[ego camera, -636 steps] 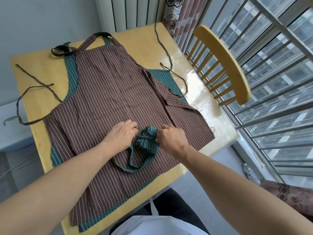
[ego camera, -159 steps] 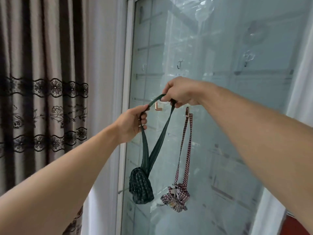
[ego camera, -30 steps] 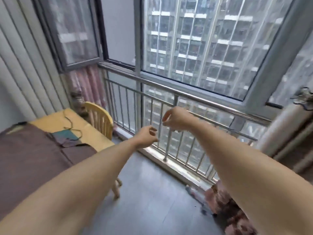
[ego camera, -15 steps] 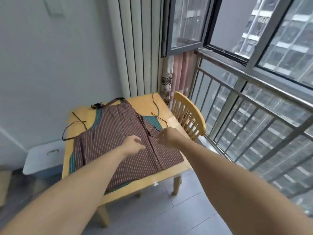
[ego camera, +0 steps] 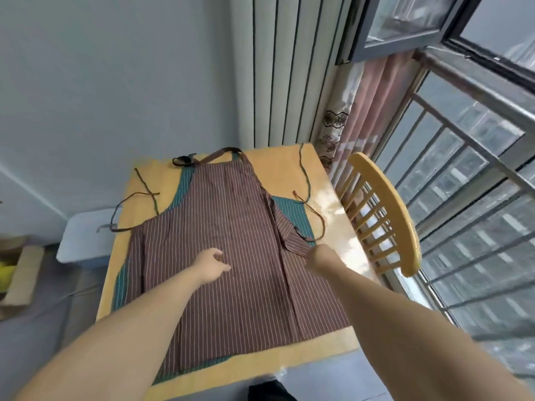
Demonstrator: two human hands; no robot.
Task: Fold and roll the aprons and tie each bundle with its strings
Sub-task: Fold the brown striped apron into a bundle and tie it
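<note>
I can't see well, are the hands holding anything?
Nothing. The left hand and right hand hover open and loosely curled above the brown striped apron, which lies flat on the table.

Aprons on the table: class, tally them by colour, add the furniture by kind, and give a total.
Brown pinstriped apron, spread flat on top: 1
Green striped apron, edges showing beneath the brown one: 1
Yellow wooden table: 1
Yellow wooden spindle-back chair: 1
Total: 4
</note>
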